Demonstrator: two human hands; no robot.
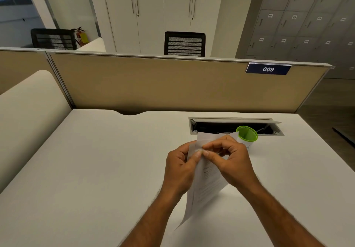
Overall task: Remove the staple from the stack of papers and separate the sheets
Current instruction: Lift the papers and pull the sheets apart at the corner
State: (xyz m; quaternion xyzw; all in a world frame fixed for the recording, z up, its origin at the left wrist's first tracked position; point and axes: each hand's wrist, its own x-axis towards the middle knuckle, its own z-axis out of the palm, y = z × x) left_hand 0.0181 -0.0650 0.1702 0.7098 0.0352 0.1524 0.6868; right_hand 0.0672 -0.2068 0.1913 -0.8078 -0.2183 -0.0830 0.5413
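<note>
A stack of white printed papers (204,187) is held up above the white desk (96,170), hanging down toward me. My left hand (180,168) grips its upper left part, thumb on the front near the top corner. My right hand (230,160) pinches at that same corner with thumb and forefinger, right against the left thumb. The staple itself is too small and too covered by the fingertips to make out.
A green cup-shaped holder (247,134) stands just behind the hands, in front of an open cable tray slot (230,125) in the desk. A beige partition (172,83) closes off the back, and a curved white panel (28,122) the left side.
</note>
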